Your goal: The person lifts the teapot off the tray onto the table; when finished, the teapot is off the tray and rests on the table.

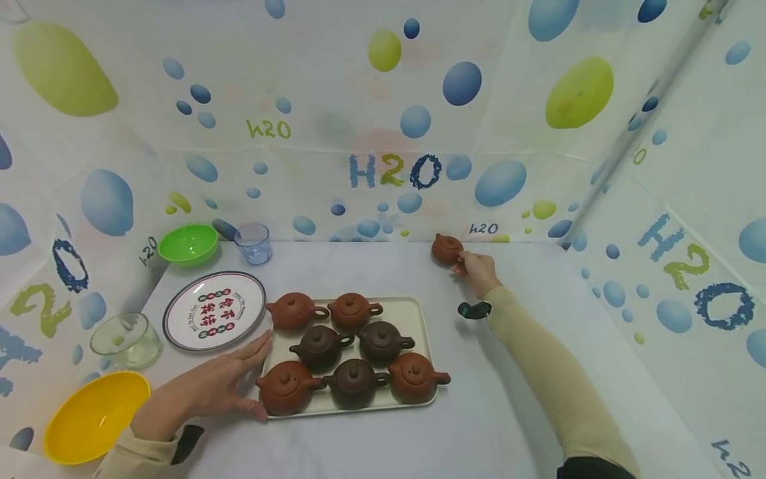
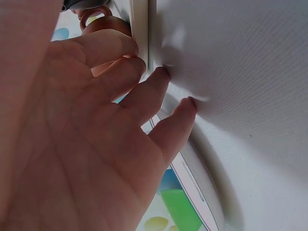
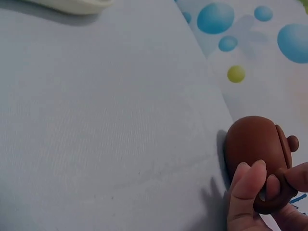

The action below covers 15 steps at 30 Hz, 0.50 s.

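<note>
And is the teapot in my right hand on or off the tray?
Off: the reddish-brown teapot, its handle in your right hand, is beyond the tray, white tabletop showing between them.

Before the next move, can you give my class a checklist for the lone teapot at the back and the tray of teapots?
1. Lone teapot gripped: ok; the right hand has its fingers at the handle.
2. Lid in place: ok; it sits on the pot.
3. Lone teapot empty: cannot tell; the lid covers the inside.
4. Left hand beside the tray: ok; it lies at the left edge.
5. Bare space on the tray: ok; the back right corner.
6. All seven pots within the rim: not ok; the front right teapot juts past it.
</note>
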### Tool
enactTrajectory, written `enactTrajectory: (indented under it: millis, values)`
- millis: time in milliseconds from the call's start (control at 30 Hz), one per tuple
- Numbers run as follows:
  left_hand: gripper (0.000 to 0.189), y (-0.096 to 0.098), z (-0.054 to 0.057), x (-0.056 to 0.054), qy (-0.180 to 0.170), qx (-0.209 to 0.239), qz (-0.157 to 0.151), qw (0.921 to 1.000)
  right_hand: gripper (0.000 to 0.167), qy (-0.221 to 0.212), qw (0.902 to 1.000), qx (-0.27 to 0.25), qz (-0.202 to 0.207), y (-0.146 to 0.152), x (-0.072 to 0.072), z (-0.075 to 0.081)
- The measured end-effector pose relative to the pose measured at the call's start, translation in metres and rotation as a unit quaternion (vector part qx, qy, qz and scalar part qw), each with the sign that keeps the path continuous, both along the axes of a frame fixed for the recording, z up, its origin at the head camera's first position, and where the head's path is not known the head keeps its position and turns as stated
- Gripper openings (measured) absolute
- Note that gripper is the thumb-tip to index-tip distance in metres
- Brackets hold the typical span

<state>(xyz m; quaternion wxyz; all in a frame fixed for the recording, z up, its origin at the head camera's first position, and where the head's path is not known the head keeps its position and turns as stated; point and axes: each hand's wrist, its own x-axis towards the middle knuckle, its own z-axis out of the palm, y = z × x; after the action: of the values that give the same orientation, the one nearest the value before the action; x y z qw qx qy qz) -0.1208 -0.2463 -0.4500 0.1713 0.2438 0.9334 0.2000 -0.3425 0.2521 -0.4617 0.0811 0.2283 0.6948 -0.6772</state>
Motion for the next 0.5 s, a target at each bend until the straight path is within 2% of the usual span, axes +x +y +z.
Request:
enactTrajectory:
  millis: [200, 500]
  values:
    - [0.128, -0.0018, -0.0029, -0.0006, 0.004, 0.0, 0.001, 1.0, 0.046, -0.001, 0.999, 0.035, 0.027, 0.0044, -0.0003, -0.0019]
    - [0.128, -0.0029, -0.0098, 0.0017, 0.006, 0.007, 0.0, 1.0, 0.047, 0.002, 0.9981, 0.044, 0.042, 0.0042, 0.0054, -0.0056]
